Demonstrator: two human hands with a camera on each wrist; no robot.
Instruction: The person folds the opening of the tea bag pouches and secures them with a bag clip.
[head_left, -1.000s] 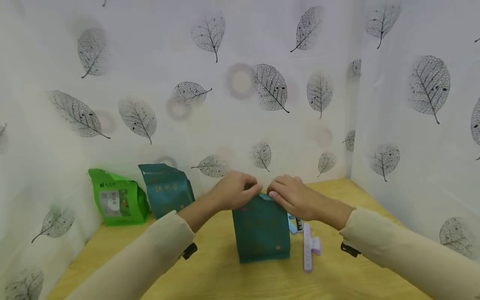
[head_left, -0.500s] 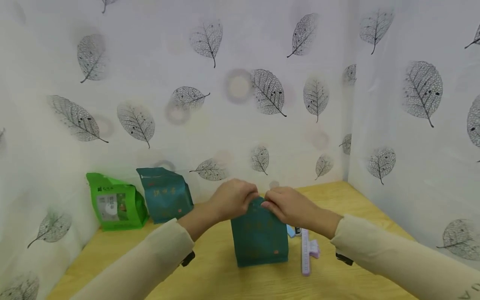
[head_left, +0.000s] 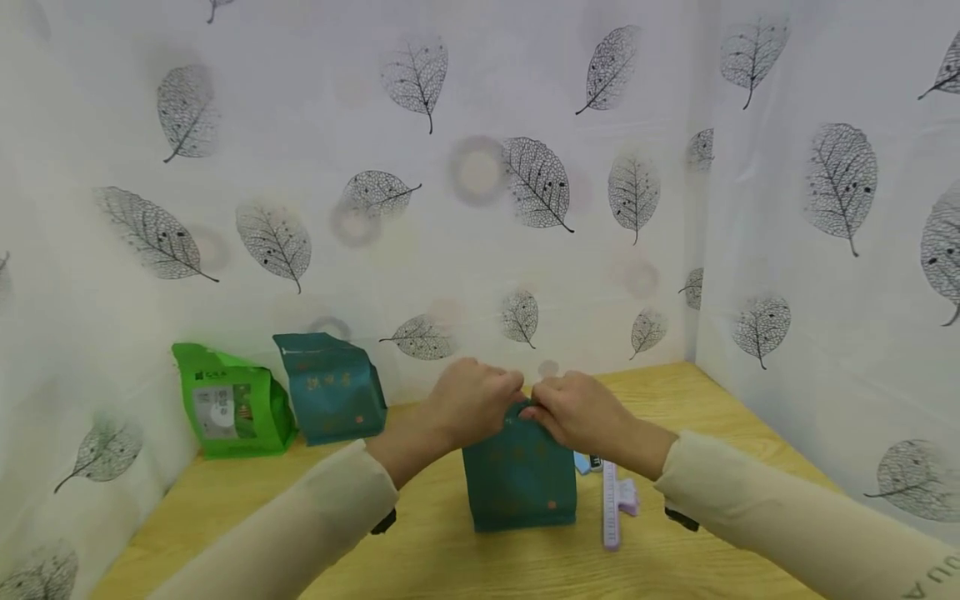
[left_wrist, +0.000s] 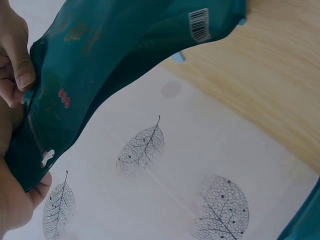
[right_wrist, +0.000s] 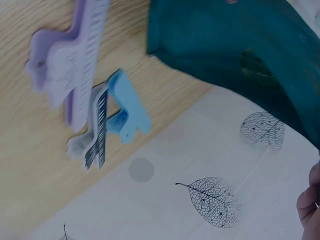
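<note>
- Left hand (head_left: 474, 402) and right hand (head_left: 581, 417) sit a little lower and closer together than one second ago, at the top of the front teal bag (head_left: 520, 483).
- That bag stands upright on the tabletop (head_left: 420, 542); its base supports it, so both hands are free for the top.
- Rear teal bag (head_left: 333, 396) and green bag (head_left: 232, 412) stand back at left, seemingly out of the way.
- Each hand pinches the top edge, probably keeping it even.
- Purple clip (head_left: 612, 504), grey clip (right_wrist: 102, 120) and blue clip (right_wrist: 129, 102) lie at its right, likely for easy reach.
</note>
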